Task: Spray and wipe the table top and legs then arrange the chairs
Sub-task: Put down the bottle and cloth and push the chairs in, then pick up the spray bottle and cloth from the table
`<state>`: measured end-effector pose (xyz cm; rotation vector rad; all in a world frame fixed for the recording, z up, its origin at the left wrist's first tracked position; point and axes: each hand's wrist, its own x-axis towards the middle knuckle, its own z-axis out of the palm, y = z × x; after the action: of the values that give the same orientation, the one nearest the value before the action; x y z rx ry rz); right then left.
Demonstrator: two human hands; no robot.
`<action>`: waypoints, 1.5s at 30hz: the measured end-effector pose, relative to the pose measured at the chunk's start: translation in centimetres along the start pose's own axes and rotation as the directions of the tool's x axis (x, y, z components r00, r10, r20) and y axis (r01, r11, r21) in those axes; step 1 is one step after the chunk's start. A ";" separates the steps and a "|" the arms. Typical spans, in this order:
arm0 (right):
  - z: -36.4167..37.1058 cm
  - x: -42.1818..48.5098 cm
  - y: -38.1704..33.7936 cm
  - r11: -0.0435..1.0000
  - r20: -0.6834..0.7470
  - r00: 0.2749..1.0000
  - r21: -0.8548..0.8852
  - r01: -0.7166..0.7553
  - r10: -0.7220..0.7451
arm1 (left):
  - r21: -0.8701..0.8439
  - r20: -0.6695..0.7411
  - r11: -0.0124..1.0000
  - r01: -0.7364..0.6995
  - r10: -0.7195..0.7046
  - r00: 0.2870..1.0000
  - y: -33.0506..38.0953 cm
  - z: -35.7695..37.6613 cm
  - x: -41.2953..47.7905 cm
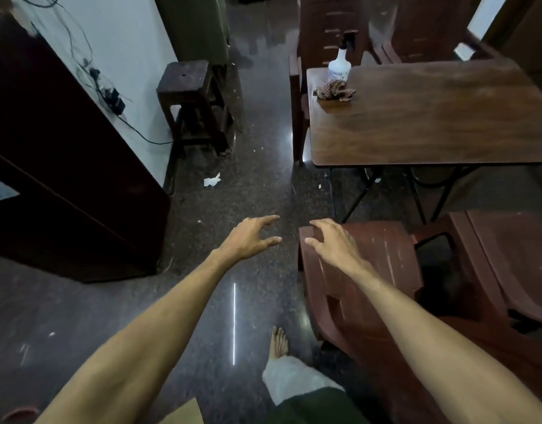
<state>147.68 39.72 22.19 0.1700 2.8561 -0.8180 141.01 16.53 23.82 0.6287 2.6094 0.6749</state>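
Observation:
A brown wooden table (pixel 432 123) stands at the upper right on thin black folding legs (pixel 360 194). On its far left corner stand a white spray bottle (pixel 340 64) and a crumpled checked cloth (pixel 334 90). A dark red plastic chair (pixel 370 270) sits in front of the table, its back toward me. My right hand (pixel 331 240) hovers over the top left corner of that chair back, fingers spread; whether it touches is unclear. Over the bare floor, my left hand (pixel 251 237) is stretched out, fingers relaxed and empty.
Two more red chairs (pixel 328 29) stand behind the table and another (pixel 508 255) at the right. A dark wooden stool (pixel 190 96) is by the white wall, a dark cabinet (pixel 64 166) at left with cables. Paper scraps (pixel 211 179) lie on the speckled floor.

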 end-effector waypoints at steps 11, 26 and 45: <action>-2.0 19.3 -2.5 0.966 -0.074 0.967 0.102 -0.237 0.245 | 0.077 0.118 0.990 -0.115 0.106 0.987 -5.9 -10.7 21.3; -7.3 46.5 -3.6 0.769 -0.256 0.731 0.319 -0.554 0.633 | -0.009 0.338 0.899 -0.438 0.415 0.845 -8.8 -23.5 57.5; -12.5 71.2 3.7 0.417 -0.267 0.323 0.515 -0.749 0.908 | -0.310 0.452 0.753 -0.581 0.654 0.607 1.2 -22.6 91.5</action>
<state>76.91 53.97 17.23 2.0372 2.3280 -0.9923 55.13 55.32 21.18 1.4823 1.7655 0.7168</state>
